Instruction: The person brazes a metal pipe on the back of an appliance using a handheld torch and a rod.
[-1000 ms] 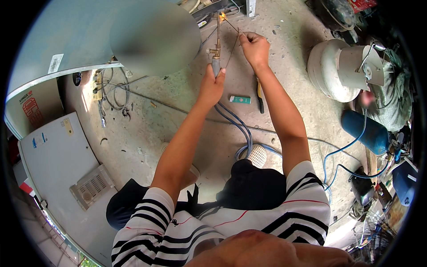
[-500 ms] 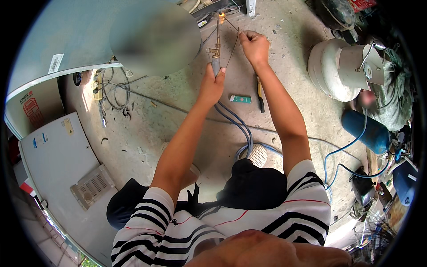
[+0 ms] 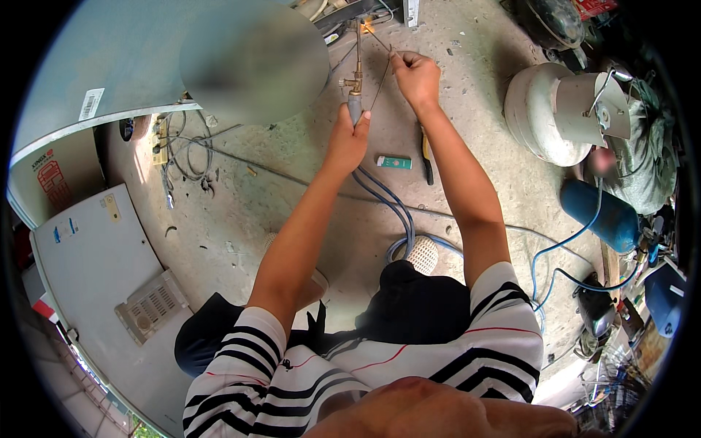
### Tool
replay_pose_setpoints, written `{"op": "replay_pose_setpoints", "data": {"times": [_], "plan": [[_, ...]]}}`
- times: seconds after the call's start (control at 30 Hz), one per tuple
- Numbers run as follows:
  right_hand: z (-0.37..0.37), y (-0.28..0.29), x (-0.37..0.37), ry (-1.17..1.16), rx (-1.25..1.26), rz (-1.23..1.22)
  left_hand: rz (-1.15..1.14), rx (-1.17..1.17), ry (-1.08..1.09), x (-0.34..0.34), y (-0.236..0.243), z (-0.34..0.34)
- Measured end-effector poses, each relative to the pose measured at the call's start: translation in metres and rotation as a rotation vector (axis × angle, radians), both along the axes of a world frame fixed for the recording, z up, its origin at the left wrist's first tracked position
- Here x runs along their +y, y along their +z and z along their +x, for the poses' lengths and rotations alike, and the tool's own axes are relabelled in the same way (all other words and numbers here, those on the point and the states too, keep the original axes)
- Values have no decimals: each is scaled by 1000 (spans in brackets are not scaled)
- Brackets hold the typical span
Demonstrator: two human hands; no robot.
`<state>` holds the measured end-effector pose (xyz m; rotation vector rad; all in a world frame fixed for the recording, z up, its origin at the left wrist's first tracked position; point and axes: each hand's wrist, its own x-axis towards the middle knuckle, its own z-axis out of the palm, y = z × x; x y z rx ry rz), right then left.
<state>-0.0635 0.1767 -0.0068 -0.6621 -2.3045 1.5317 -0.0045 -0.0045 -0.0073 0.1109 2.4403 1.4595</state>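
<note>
My left hand [image 3: 346, 140] grips a brass torch [image 3: 355, 82] by its grey handle, its nozzle pointing up into the metal underside of a grey-blue appliance [image 3: 131, 51]. A small orange flame [image 3: 368, 26] glows by the nozzle, among thin pipes. My right hand [image 3: 416, 79] pinches a thin bent metal rod [image 3: 381, 86] that reaches toward the flame. Below my hands, a small green package [image 3: 394, 162] and yellow-and-black pliers [image 3: 428, 168] lie on the concrete floor. Blue hoses [image 3: 391, 201] run down from the torch.
A white gas cylinder [image 3: 533, 117] stands at the right, near a blue cylinder [image 3: 595, 212] and a green sack [image 3: 650, 168]. Coiled cables [image 3: 197, 150] lie left of me. A carton [image 3: 55, 175] and a pale appliance panel [image 3: 102, 248] are at far left. A mesh shoe [image 3: 422, 255] shows below.
My right hand has shifted very slightly left at the rod. The flame looks a little smaller. The torch and my left hand have not visibly moved.
</note>
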Motion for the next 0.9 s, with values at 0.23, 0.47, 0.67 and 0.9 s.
{"op": "replay_pose_setpoints", "data": {"times": [0.23, 0.47, 0.67, 0.9], "plan": [[3, -2, -1, -24, 37, -58, -16, -4, 1, 1, 4, 0], [-1, -8, 1, -25, 58, 9, -7, -3, -5, 1, 2, 0], [2, -4, -1, -13, 50, -15, -48, -9, 5, 3, 9, 1], [-5, -9, 1, -8, 36, -4, -45, -3, 2, 3, 9, 1]]}}
